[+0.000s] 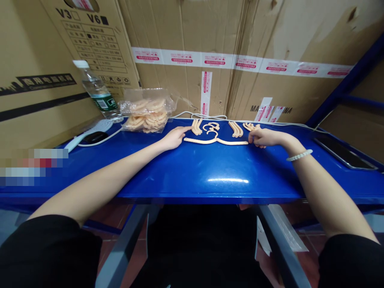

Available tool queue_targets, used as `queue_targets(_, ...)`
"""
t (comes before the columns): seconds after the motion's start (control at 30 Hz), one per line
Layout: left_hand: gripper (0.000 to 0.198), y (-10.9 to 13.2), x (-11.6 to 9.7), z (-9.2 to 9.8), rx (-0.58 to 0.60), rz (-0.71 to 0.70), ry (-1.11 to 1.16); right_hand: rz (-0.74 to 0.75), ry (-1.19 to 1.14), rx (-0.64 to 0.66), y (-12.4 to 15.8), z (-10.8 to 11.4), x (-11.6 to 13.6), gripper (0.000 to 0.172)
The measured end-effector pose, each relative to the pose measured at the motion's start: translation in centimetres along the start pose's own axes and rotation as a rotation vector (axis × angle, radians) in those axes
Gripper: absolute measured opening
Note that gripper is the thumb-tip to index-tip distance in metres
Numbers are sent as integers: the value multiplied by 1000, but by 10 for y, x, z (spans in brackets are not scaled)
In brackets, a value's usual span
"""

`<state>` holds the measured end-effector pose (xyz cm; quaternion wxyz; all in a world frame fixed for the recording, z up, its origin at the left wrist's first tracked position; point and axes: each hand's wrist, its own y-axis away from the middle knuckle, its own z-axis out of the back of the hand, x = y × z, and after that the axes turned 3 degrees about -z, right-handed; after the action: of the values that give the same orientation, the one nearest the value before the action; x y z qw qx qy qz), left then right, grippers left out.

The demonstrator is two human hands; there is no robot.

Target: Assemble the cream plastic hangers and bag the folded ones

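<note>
A peach-coloured plastic clothes hanger [204,141], with a hook and two curved arms, lies on the blue table. Beyond it are a bundle of curved arm pieces [197,127], several loose hooks [213,126] and a second bundle of arm pieces [235,129]. My left hand [174,138] rests left of the hanger, its index finger stretched out to the edge of the left bundle. At the hanger's right tip is my right hand [265,137], fingers bent and apart. Small peach pieces [249,126] lie just behind it, partly covered.
A clear bag [148,114] of peach hanger parts sits at the back left, next to a water bottle [100,94]. A pale-handled object [93,128] and a black mouse-like item [95,137] lie nearby. A phone [343,152] is at right. Cardboard boxes [186,88] wall the back.
</note>
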<state>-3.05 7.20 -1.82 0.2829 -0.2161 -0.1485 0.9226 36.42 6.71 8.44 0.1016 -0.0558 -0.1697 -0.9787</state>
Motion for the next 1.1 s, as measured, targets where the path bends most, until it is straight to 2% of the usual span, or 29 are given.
queue_targets(0.3, 66, 0, 2, 0, 33, -34, 8, 34, 14, -48, -2, -1, -1, 30)
queue_targets(0.4, 65, 0, 2, 0, 37, -28, 5, 78, 39, -110, -2, -1, -3, 26)
queue_targets(0.47, 65, 0, 2, -1, 38, -18, 0, 120, 59, -226, -2, -1, -1, 22)
queue_targets(0.6, 65, 0, 0, -3, 33, -6, -11, 200, 53, -553, -2, -5, 9, 23)
queue_targets(0.67, 66, 0, 0, -3, 30, -8, -14, 256, 37, -628, -4, -7, 19, 26)
queue_targets(0.73, 67, 0, 0, -3, 30, -11, -16, 324, 36, -632, -11, -8, 32, 27)
queue_targets(0.87, 67, -1, -1, -3, 31, -17, -18, 419, 89, -550, -32, -7, 59, 29)
queue_targets(1.0, 64, -1, -1, -4, 9, -33, -11, 428, 136, -496, -54, -8, 79, 32)
queue_targets(1.1, 57, -2, -2, -5, -18, -48, -4, 420, 125, -470, -67, -11, 84, 31)
